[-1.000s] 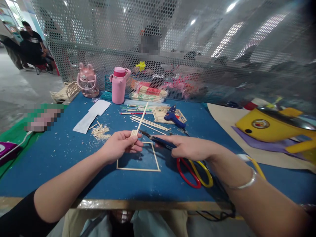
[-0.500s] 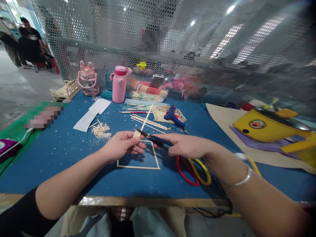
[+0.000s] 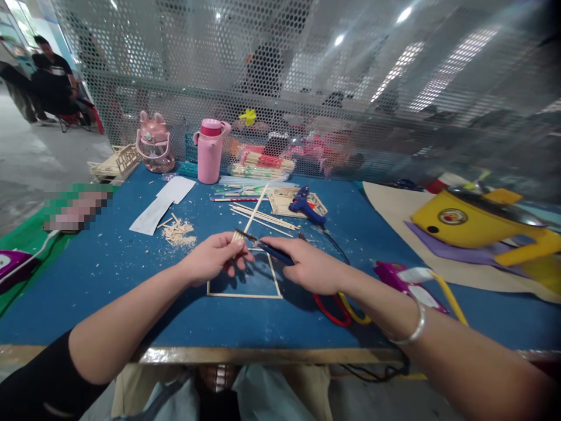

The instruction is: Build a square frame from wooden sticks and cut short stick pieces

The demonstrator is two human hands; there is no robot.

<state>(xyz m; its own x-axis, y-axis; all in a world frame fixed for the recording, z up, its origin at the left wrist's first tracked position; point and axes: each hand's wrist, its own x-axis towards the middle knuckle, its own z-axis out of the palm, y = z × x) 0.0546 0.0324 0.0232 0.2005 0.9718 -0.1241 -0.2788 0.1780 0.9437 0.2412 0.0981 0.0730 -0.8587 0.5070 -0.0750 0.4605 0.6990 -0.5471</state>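
My left hand (image 3: 214, 260) is closed on a small bundle of thin wooden sticks (image 3: 252, 215) that point up and away from me. My right hand (image 3: 307, 266) grips blue-handled cutters (image 3: 265, 245), whose dark tip touches the sticks just above my left fingers. Both hands hover over a square frame of thin sticks (image 3: 245, 295) lying on the blue table (image 3: 109, 275). Red and yellow scissors (image 3: 339, 307) lie under my right wrist, partly hidden.
Loose sticks (image 3: 263, 217), a blue glue gun (image 3: 307, 207), stick offcuts (image 3: 177, 233) and white paper (image 3: 164, 204) lie further back. A pink bottle (image 3: 209, 151) and a pink bear-shaped bottle (image 3: 154, 143) stand by the mesh screen. A yellow object (image 3: 473, 225) sits at right. People sit far left.
My right hand has slid left with the cutters, bringing the tip against the sticks. A purple object has come into view behind my right wrist.
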